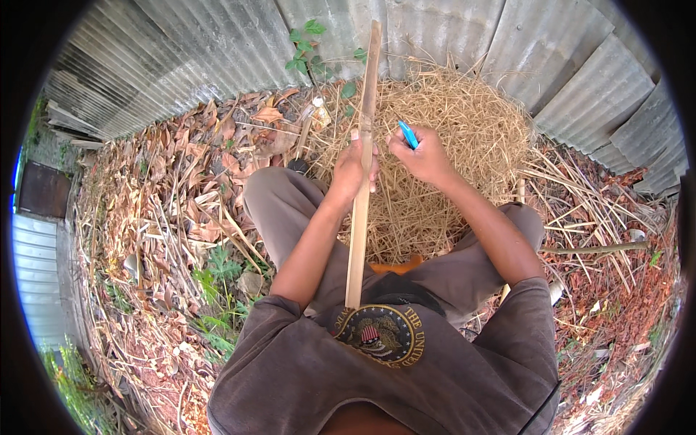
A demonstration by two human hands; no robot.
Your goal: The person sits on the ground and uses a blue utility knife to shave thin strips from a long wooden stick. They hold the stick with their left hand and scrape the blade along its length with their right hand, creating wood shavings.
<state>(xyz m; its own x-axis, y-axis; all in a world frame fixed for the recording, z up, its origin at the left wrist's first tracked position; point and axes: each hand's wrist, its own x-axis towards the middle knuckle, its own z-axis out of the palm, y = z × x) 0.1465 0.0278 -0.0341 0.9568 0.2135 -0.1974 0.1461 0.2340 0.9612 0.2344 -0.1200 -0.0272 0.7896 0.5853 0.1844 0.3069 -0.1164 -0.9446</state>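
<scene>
- Tan wood: the strip (359, 225) points away from the body, its near end by the shirt (290, 373), perhaps steadied there; whether they touch, I cannot tell.
- Legs (281, 197) spread either side of the strip, seemingly to leave the hands room.
- Left hand (349, 170): curled around the strip near mid-length, likely for balance.
- Right hand (428, 157): right of the strip and apart from it, fingers closed on a blue tool (409, 135), apparently pinched for control; its kind is unclear.
- Straw (475, 109): heaped beyond the legs, mostly right of the strip.
- Metal wall (446, 32): behind the strip's far end.
</scene>
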